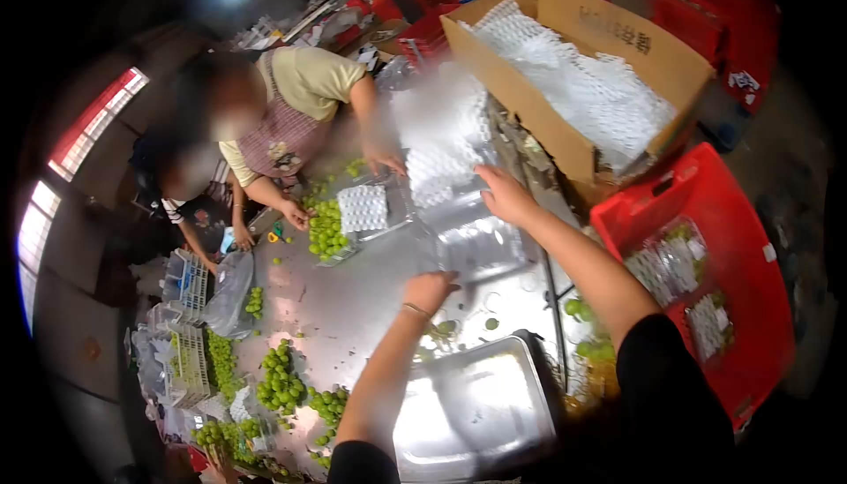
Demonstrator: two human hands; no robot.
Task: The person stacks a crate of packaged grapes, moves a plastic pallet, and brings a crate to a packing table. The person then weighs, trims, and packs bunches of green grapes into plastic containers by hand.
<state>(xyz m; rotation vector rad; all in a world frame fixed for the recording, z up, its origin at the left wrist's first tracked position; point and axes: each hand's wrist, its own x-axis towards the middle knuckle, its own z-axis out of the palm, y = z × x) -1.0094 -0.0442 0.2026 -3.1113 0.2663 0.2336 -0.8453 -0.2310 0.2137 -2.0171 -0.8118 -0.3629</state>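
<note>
A clear plastic clamshell box (483,244) lies on the metal table in front of me. My left hand (430,292) is closed at its near left edge, the thumb pointing right. At the far right corner of the box, my right hand (507,197) has its fingers closed, with the fingertips beside a white foam net sheet (434,171); the exact hold is partly hidden. Across the table, a co-worker's hand (296,214) touches green grapes (326,230) in a clear box. A folded white foam pad (363,208) sits next to those grapes.
A cardboard box (578,153) of foam nets stands at the far right. Below it, a red crate (759,307) holds packed grape boxes. A metal tray (476,405) lies near me. Grape bunches (281,378) and white baskets (187,365) line the left. Two people stand opposite.
</note>
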